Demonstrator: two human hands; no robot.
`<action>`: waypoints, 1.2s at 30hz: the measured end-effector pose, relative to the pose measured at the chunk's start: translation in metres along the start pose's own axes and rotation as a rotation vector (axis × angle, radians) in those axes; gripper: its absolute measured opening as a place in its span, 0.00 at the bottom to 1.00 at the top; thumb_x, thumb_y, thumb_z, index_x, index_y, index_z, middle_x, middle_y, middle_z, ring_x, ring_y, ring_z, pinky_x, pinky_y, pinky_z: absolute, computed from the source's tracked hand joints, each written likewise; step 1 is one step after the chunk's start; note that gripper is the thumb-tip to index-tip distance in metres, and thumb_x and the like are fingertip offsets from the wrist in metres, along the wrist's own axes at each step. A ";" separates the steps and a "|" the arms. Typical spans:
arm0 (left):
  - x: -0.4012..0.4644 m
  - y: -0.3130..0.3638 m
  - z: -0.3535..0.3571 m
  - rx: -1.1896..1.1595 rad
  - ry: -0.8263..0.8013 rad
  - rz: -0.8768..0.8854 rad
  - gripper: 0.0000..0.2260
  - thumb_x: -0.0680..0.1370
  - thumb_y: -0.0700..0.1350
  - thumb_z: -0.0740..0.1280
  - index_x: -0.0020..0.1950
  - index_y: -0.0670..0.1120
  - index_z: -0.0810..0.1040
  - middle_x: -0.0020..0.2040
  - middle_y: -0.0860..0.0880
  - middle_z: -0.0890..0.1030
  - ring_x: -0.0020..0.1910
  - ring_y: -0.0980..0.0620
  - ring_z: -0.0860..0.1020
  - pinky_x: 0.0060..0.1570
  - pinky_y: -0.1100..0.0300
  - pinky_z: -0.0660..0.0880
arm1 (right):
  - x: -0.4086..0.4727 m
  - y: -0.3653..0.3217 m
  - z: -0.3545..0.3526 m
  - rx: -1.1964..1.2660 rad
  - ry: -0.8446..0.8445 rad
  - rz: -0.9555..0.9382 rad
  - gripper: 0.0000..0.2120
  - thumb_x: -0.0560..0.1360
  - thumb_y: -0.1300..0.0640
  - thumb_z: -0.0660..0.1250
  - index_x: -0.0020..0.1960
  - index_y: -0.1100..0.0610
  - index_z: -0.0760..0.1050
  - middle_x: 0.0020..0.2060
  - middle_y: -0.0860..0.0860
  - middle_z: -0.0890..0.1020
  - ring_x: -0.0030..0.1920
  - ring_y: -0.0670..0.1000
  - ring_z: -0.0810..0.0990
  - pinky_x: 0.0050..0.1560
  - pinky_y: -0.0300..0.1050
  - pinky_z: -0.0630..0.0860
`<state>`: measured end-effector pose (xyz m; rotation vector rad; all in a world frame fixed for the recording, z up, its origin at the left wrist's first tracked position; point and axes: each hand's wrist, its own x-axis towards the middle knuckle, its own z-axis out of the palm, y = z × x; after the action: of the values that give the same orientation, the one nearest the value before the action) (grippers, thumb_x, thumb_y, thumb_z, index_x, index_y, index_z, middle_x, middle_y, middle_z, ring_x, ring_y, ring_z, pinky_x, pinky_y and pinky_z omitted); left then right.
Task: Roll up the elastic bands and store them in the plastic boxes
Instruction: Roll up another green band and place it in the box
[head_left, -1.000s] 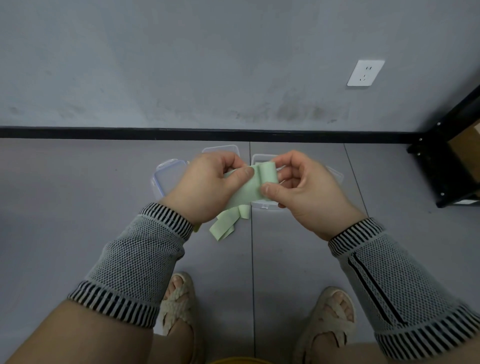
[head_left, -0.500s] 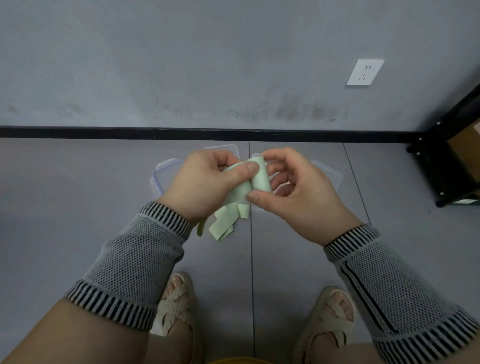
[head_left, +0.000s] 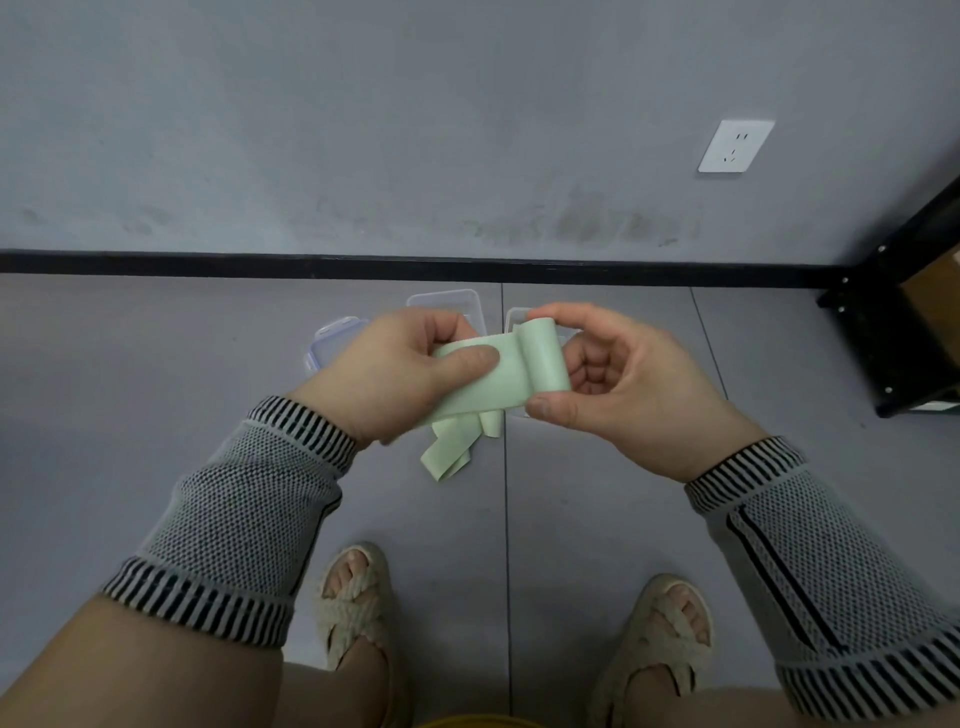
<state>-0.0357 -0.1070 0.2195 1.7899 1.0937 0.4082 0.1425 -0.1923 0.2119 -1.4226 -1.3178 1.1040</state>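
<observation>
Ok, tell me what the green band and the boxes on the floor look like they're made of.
Green band: looks like thin rubber or latex sheet, matte; it curls into a soft roll and its loose end hangs in limp folds. Boxes: clear hard plastic, slightly glossy; the floor shows through them and one has a bluish rim. Both are judged by look only.

the light is soft and even, a little dim and cool, with no hard shadows and no glare on the grey floor or the wall. the wide lens bends the picture at the edges, so the black strip at the foot of the wall curves a little and the sleeves look large near the bottom. the middle is fairly sharp, while the bottom corners are a bit soft.
</observation>
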 end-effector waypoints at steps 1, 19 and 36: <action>0.000 0.001 0.000 -0.001 0.011 0.017 0.11 0.73 0.51 0.70 0.41 0.43 0.79 0.32 0.47 0.80 0.26 0.56 0.74 0.27 0.61 0.71 | 0.000 0.000 0.000 -0.014 0.005 0.002 0.29 0.64 0.65 0.77 0.62 0.51 0.74 0.33 0.47 0.79 0.36 0.49 0.77 0.44 0.46 0.79; 0.005 0.013 0.028 0.016 0.288 -0.014 0.14 0.69 0.53 0.74 0.39 0.41 0.79 0.29 0.48 0.77 0.27 0.53 0.73 0.29 0.59 0.72 | 0.004 0.005 0.019 -0.456 0.174 -0.098 0.26 0.67 0.54 0.75 0.62 0.43 0.71 0.32 0.41 0.72 0.36 0.40 0.73 0.39 0.33 0.71; 0.004 0.001 0.009 -0.023 0.088 -0.032 0.07 0.75 0.45 0.68 0.43 0.42 0.81 0.32 0.48 0.78 0.22 0.61 0.70 0.21 0.69 0.65 | 0.002 0.004 0.005 0.153 0.008 0.065 0.25 0.73 0.70 0.67 0.67 0.54 0.71 0.40 0.49 0.84 0.40 0.51 0.83 0.48 0.47 0.81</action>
<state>-0.0267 -0.1086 0.2148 1.7461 1.1725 0.4821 0.1389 -0.1898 0.2071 -1.3625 -1.1625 1.2147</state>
